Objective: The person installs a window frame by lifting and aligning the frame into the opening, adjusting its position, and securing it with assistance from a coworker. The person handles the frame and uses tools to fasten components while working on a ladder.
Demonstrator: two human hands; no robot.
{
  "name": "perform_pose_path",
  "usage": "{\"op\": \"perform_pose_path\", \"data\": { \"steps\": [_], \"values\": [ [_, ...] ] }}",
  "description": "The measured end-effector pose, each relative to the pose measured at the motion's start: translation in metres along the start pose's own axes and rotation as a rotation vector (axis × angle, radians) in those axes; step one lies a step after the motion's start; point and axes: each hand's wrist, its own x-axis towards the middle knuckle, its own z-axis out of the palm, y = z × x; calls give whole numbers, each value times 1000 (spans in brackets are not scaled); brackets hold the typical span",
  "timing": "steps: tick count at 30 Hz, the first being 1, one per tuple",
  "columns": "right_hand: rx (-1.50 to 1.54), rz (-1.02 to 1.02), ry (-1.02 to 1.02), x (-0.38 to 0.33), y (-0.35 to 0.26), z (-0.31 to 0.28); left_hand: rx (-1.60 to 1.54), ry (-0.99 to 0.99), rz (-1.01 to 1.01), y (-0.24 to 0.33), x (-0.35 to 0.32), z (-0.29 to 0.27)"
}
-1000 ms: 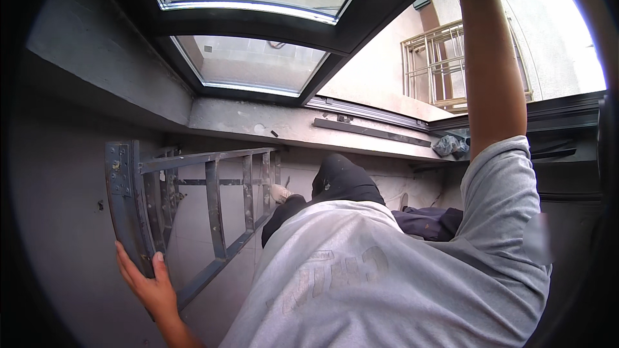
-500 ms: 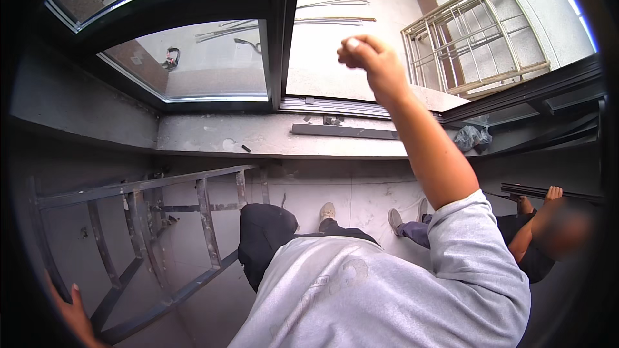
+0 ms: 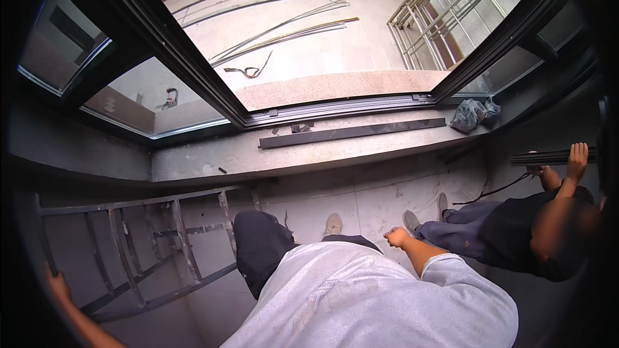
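Metal ladder (image 3: pixel 187 245), at 8 o'clock in your view, seems to be what you are steadying or leaning on for this step, judging by your reach out to its near end. The next move would call for a firm hold there before any weight shifts. Your left hand (image 3: pixel 58 283), also at 8 o'clock, is at the ladder's outer edge with the thumb raised; shadow hides the fingers, so you cannot tell from here how far they close round the metal. Your right hand (image 3: pixel 396 237), toward 4 to 5 o'clock, curls into a loose fist in front of your body, and no object shows in it. Farther out, the sill (image 3: pixel 187 162) runs from 9 o'clock over the top to 2, bearing a long dark strip (image 3: pixel 354 133) near 12 to 1 and a crumpled plastic bag (image 3: pixel 467 116) between 2 and 3. At 3 o'clock a co-worker's hand (image 3: pixel 577 158) grips dark bars (image 3: pixel 548 159), well apart from both your hands.
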Motion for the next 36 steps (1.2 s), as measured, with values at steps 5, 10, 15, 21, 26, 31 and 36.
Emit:
{"op": "perform_pose_path", "data": {
  "steps": [5,10,15,21,26,31,36],
  "values": [
    [481,252,292,-6,8,-66,-293,-61,-6,-44,5,18],
    [524,40,371,77,16,-55,-239,-157,-70,23,-1,-11],
    [600,-142,153,19,-156,-40,-342,-103,-13,30,-30,-26],
    [298,-422,-171,-32,-323,81,-793,-421,-2,92,-83,-108],
    [310,-493,-537,-125,-461,266,-637,-341,341,37,-85,-92],
    [513,-287,-685,-167,-504,414,-730,-308,449,35,-79,-83],
    [905,-101,-736,-203,-502,433,-794,-322,431,23,-75,-67]
  ]
}}
